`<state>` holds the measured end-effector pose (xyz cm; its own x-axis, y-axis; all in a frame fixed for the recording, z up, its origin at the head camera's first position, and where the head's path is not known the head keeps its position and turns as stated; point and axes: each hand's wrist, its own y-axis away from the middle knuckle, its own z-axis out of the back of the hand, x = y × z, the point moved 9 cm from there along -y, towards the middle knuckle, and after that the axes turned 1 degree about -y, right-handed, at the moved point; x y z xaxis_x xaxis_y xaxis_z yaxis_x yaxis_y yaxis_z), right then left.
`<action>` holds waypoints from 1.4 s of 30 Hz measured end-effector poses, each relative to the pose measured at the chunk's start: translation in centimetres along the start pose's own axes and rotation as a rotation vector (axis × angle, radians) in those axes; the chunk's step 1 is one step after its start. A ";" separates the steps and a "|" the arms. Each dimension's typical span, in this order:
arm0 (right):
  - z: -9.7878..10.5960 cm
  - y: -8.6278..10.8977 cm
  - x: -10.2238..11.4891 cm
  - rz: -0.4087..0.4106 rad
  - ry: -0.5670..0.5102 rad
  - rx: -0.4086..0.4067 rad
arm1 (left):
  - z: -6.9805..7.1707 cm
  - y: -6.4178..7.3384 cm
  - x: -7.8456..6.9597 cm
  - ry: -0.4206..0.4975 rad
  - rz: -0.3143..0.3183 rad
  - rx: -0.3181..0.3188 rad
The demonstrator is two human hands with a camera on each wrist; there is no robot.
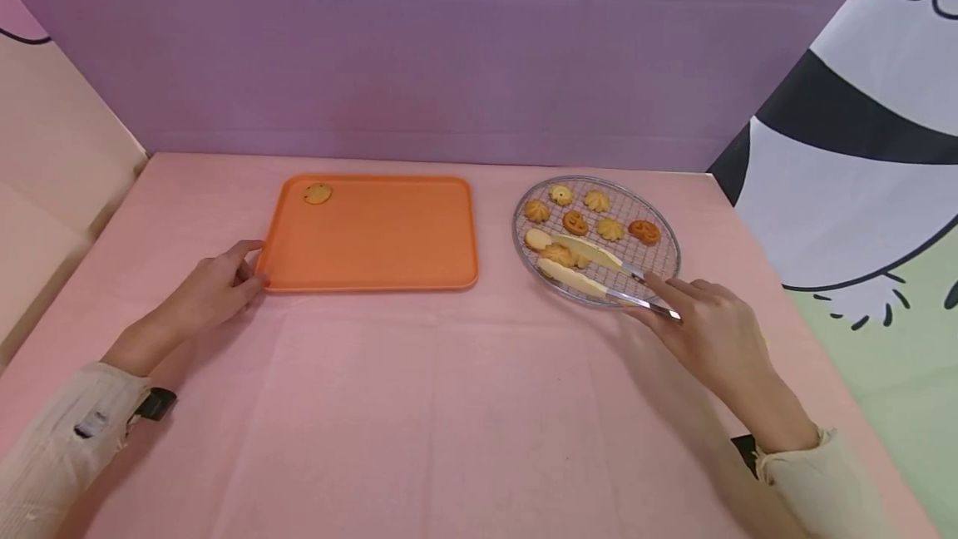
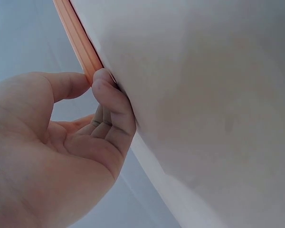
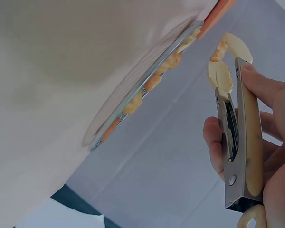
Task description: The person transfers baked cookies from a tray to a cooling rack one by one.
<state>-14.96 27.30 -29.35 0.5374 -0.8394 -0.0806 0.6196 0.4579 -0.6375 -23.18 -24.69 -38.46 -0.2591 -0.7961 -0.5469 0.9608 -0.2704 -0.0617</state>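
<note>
My left hand [image 1: 205, 296] pinches the near left rim of an orange tray [image 1: 374, 231], thumb on one side and fingertips on the other. One round flat cookie [image 1: 318, 193] lies in the tray's far left corner. On the right, my right hand [image 1: 711, 339] holds a pair of tongs [image 1: 573, 279] with cream tips and metal arms. In the right wrist view a golden ridged cookie [image 3: 220, 50] sits between the tong tips, raised off the round wire rack [image 1: 659, 263]. From the head, the tongs overlap the rack's near left part and partly cover cookies there.
Several cookies rest on the rack, among them a pretzel-shaped one [image 1: 575, 223], a swirled one [image 1: 596, 200] and a darker one [image 1: 644, 231]. A pink cloth [image 1: 419, 406] covers the table. Behind it rises a purple backdrop [image 1: 449, 65], with a printed panel [image 1: 861, 206] at right.
</note>
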 end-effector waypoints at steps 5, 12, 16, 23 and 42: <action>0.7 1.2 -0.8 -0.013 0.015 -0.027 | -0.1 -0.2 -0.1 -0.008 0.004 -0.001; 1.4 2.8 -2.3 -0.060 0.045 -0.052 | -0.1 -0.1 0.2 -0.005 0.007 -0.002; 1.5 3.7 -3.0 -0.075 0.040 -0.034 | -0.1 0.1 0.3 -0.004 -0.009 -0.007; 1.3 4.6 -4.3 -0.139 0.026 0.023 | 0.1 0.2 0.3 0.015 -0.023 -0.018; 0.8 5.7 -4.9 -0.199 0.004 0.030 | 0.2 0.0 0.0 -0.004 -0.024 -0.014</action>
<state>-13.59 34.22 -32.00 0.4005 -0.9154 0.0410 0.7301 0.2918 -0.6179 -23.16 -24.77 -38.28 -0.2824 -0.7914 -0.5421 0.9556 -0.2817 -0.0864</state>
